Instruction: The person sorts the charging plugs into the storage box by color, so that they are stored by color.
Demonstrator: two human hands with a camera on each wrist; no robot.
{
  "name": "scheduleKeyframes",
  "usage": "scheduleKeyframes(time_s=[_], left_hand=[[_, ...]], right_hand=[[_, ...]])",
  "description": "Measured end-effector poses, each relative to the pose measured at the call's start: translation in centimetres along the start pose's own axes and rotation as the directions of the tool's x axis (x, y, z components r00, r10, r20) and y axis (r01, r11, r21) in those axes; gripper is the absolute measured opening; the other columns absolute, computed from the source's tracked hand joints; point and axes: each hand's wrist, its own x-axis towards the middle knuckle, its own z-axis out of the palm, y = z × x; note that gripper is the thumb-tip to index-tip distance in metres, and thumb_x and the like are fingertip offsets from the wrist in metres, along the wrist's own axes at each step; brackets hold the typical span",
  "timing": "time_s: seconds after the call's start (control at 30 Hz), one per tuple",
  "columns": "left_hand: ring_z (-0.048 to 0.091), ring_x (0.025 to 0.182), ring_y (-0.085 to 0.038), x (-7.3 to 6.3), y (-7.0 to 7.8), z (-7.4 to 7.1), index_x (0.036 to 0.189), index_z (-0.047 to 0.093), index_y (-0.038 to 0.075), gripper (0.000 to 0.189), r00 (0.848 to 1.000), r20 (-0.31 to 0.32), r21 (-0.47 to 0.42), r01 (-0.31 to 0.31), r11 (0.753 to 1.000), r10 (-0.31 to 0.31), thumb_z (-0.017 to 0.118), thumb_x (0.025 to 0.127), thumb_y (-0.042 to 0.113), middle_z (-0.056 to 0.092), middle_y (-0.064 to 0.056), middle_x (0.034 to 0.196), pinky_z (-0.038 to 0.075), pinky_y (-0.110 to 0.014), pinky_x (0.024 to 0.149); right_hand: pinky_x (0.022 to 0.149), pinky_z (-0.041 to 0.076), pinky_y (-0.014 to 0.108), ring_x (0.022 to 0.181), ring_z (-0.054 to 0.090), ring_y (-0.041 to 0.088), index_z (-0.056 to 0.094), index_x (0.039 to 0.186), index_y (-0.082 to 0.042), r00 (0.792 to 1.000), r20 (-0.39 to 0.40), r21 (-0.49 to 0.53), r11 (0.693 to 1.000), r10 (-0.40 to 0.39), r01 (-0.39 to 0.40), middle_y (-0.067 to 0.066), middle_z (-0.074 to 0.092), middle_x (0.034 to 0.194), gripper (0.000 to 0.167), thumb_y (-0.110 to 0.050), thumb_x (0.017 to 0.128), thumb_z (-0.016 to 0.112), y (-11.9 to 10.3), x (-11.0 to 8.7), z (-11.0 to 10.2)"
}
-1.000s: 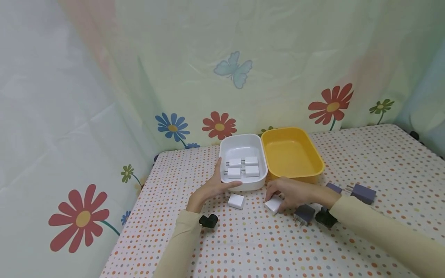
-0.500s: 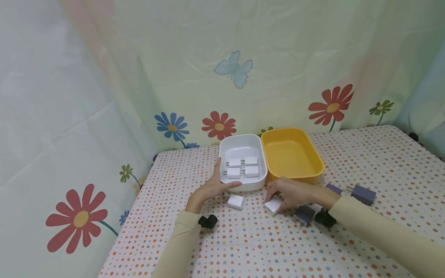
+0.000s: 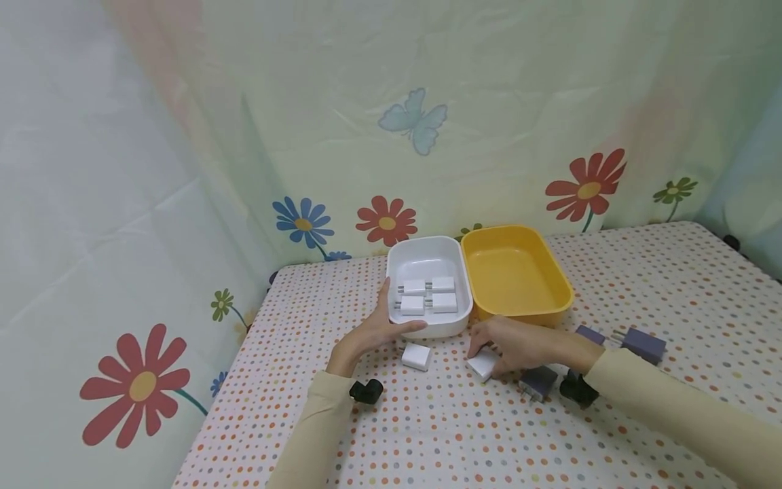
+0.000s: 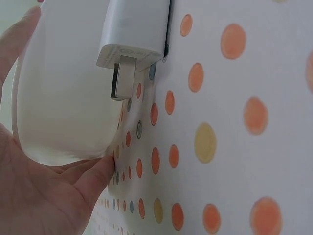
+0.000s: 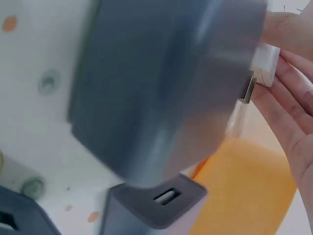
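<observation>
My left hand (image 3: 373,328) holds the near left corner of a white tray (image 3: 427,330), thumb along its front wall and fingers on its left side. Inside the tray, several white charger plugs (image 3: 443,303) lie in two rows, prongs pointing left. Just in front of the tray a loose white charger plug (image 3: 416,356) rests on the cloth; its metal prong shows in the left wrist view. My right hand (image 3: 510,343) pinches another white charger plug (image 3: 481,365) low over the table, right of the loose one. Fingers cover part of it; a prong shows in the right wrist view.
A yellow tray (image 3: 513,278) with nothing in it stands against the white one's right side. Dark purple charger plugs lie near my right wrist: one beneath it (image 3: 537,382), others farther back (image 3: 643,345). A dotted cloth (image 3: 421,441) covers the table, and a flowered curtain hangs behind.
</observation>
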Motion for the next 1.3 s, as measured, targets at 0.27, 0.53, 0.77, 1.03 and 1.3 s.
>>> scheduleKeyframes(time_s=[0.27,0.53,0.77,1.03,1.3], left_hand=[[0.014,0.158,-0.035,-0.1,0.1,0.1,0.167,-0.015,0.019,0.126,1.0,-0.009,0.023,0.03,0.999,-0.03,0.082,0.09,0.043,0.007,-0.015,0.174,0.022,-0.059,0.123],[0.021,0.155,-0.033,-0.2,0.0,0.0,0.166,-0.015,0.018,0.123,1.0,0.011,-0.013,-0.017,1.0,0.017,0.081,0.092,0.037,0.014,-0.015,0.171,0.024,-0.058,0.122],[0.021,0.156,-0.032,0.0,0.0,-0.2,0.166,-0.017,0.017,0.125,0.999,0.027,-0.005,-0.038,0.999,0.038,0.08,0.092,0.042,0.013,-0.014,0.171,0.024,-0.057,0.123],[0.018,0.157,-0.03,0.1,-0.2,-0.2,0.166,-0.015,0.019,0.121,0.999,0.032,-0.009,-0.034,0.999,0.034,0.08,0.093,0.037,0.009,-0.012,0.173,0.023,-0.059,0.123],[0.021,0.156,-0.03,0.0,-0.1,-0.5,0.167,-0.014,0.019,0.124,1.0,0.016,-0.007,0.001,1.0,0.0,0.082,0.091,0.041,0.016,-0.01,0.171,0.025,-0.057,0.122]], right_hand=[[0.087,0.058,0.029,0.099,0.062,0.006,0.079,0.114,-0.016,0.987,-0.038,-0.072,0.985,-0.159,0.156,-0.009,0.069,0.113,0.037,-0.012,0.08,0.093,-2.0,0.1,-2.1],[0.092,0.059,0.04,0.1,0.067,0.018,0.08,0.111,-0.009,0.952,-0.206,-0.036,0.974,-0.228,0.225,-0.001,0.072,0.111,0.031,-0.007,0.082,0.09,-2.2,2.8,-6.6],[0.094,0.058,0.047,0.1,0.07,0.029,0.078,0.111,0.001,0.91,-0.35,0.05,0.965,-0.224,0.257,0.007,0.072,0.106,0.031,-0.003,0.082,0.089,-0.7,6.7,-8.7],[0.1,0.054,0.053,0.108,0.067,0.038,0.073,0.119,0.008,0.863,-0.501,0.18,0.967,-0.066,0.178,0.021,0.071,0.113,0.04,0.001,0.083,0.087,0.6,10.8,-8.9],[0.104,0.052,0.05,0.115,0.064,0.041,0.068,0.129,0.008,0.819,-0.53,0.34,0.94,0.219,-0.032,0.027,0.068,0.126,0.043,-0.003,0.09,0.082,2.5,14.1,-8.9]])
